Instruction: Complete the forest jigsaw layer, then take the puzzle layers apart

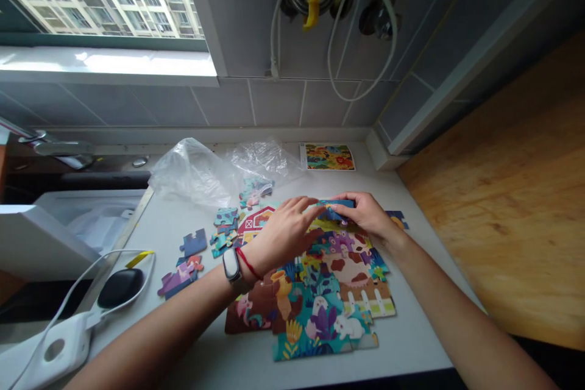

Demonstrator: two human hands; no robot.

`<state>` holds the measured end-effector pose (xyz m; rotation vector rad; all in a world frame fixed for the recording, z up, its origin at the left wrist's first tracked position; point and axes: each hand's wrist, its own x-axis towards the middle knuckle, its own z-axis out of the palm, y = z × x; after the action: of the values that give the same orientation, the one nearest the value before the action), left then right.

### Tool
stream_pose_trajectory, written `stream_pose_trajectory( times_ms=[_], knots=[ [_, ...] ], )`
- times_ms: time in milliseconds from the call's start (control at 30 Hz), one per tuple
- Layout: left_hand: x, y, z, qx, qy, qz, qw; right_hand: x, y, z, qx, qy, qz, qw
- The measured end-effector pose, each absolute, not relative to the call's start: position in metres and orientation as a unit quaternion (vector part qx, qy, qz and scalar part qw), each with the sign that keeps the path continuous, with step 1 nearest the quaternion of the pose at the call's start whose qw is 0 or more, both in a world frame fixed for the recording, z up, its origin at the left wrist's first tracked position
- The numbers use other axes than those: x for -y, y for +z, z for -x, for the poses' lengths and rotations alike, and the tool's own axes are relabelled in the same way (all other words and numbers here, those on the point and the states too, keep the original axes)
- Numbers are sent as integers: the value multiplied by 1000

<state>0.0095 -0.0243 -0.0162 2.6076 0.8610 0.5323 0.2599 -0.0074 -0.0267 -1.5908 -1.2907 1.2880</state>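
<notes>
A partly joined jigsaw puzzle [320, 292] with farm animals lies on the white counter. My right hand [368, 214] pinches a blue puzzle piece [337, 206] at the puzzle's far edge. My left hand [292, 228] is over the puzzle's upper middle, fingers stretched out and close to that piece; whether they touch it I cannot tell. Loose puzzle pieces [194, 242] lie to the left, among them a purple piece [176, 280] and teal pieces [225, 228]. A dark blue piece [397, 219] rests just beyond my right wrist.
Crumpled clear plastic bags [196, 170] lie behind the puzzle, beside a small picture card [329, 157]. At left are a white power strip [59, 344], a black device [120, 288] with a cable, and a sink [105, 201]. A wooden panel [512, 195] stands right.
</notes>
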Motion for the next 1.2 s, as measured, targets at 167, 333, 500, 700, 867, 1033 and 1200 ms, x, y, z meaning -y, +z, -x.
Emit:
stream_pose_trajectory(
  times_ms=[167, 333, 500, 700, 867, 1033, 1200],
  knots=[
    [-13, -30, -23, -314, 214, -907, 182, 6, -34, -253, 611, 390, 615, 312],
    [-14, -51, -28, -311, 230, -900, 201, 13, -35, -251, 711, 257, 586, 291],
    [-16, -58, -25, -295, 243, -904, 193, 19, -28, -266, 754, 190, 573, 258],
    [-18, -57, -22, -292, 243, -904, 195, 16, -22, -285, 798, 222, 519, 210],
    [-19, -51, -19, -303, 228, -906, 187, 15, -26, -284, 801, 225, 510, 216],
    [-19, -51, -19, -311, 227, -906, 178, 14, -32, -281, 811, 219, 502, 208],
    [-20, -53, -19, -306, 232, -909, 162, 14, -37, -281, 819, 200, 496, 209]
  ],
)
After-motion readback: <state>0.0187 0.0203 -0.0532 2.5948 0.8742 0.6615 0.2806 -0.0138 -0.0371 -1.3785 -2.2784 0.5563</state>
